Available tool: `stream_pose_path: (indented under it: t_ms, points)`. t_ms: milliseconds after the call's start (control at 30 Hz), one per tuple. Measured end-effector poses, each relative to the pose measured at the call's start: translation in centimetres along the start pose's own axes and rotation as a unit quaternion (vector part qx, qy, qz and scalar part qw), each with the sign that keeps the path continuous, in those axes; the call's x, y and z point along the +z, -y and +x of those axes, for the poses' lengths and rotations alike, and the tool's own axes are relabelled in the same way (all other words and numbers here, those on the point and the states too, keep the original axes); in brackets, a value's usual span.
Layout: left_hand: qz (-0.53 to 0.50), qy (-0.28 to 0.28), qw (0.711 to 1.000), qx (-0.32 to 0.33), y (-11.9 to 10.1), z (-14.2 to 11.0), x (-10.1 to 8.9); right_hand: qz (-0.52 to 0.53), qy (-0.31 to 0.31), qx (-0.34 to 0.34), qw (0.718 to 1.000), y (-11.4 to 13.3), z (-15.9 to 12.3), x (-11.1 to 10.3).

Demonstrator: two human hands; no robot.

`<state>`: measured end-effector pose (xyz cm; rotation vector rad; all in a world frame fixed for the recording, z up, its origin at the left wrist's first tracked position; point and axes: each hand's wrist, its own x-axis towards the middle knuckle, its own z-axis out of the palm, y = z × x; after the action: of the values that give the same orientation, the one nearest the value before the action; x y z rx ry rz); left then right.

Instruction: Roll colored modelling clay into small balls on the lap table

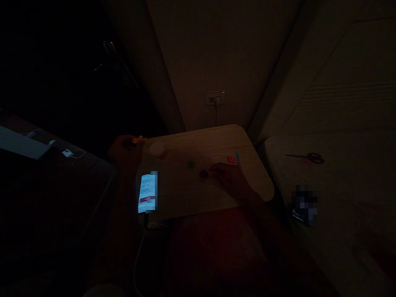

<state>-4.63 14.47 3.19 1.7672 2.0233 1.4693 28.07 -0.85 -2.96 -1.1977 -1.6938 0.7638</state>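
At a dim wood-grain table [182,194], the left hand [125,149] is at an orange lump [140,140] beside a pale-topped tub [158,150], near a lit smartphone [146,193], while the right hand [229,178] reaches toward a dark round piece [203,173] near a green lump [191,164].

Lit phone [144,194], wall socket [210,98], scissors [307,156]

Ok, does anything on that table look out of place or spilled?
I see no spill or damage, though the dim light hides detail. One oddity: the lit phone lies at the left edge of the table, close beside the left arm, so it might be easily knocked.
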Motion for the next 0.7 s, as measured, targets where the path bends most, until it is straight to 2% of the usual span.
stream_pose_path:
  t_ms: [67,133,233,333,433,533,700]
  points:
    - [-0.081,-0.016,0.996,-0.014,-0.4,-1.0,0.4,0.060,-0.034,0.030,0.997,0.0,0.1,0.6]
    - [-0.168,0.023,0.985,-0.005,-1.4,-3.3,1.2,0.123,-0.075,0.053,0.988,-0.1,0.2,1.5]
    - [-0.258,0.108,0.960,0.022,-3.6,-8.8,2.9,0.191,-0.108,0.067,0.973,-0.1,0.2,3.4]
    - [-0.293,0.142,0.945,-0.012,-5.6,-14.6,4.8,0.209,-0.116,0.072,0.968,0.2,-0.2,5.1]
    - [-0.348,0.146,0.926,-0.014,-6.5,-18.6,6.1,0.200,-0.132,0.089,0.967,0.6,-0.7,5.9]
    - [-0.345,0.159,0.925,-0.011,-6.9,-20.5,6.5,0.177,-0.159,0.102,0.966,0.6,-1.3,5.9]
    - [-0.335,0.193,0.922,0.003,-6.8,-21.3,6.9,0.149,-0.186,0.110,0.965,0.4,-1.9,5.5]
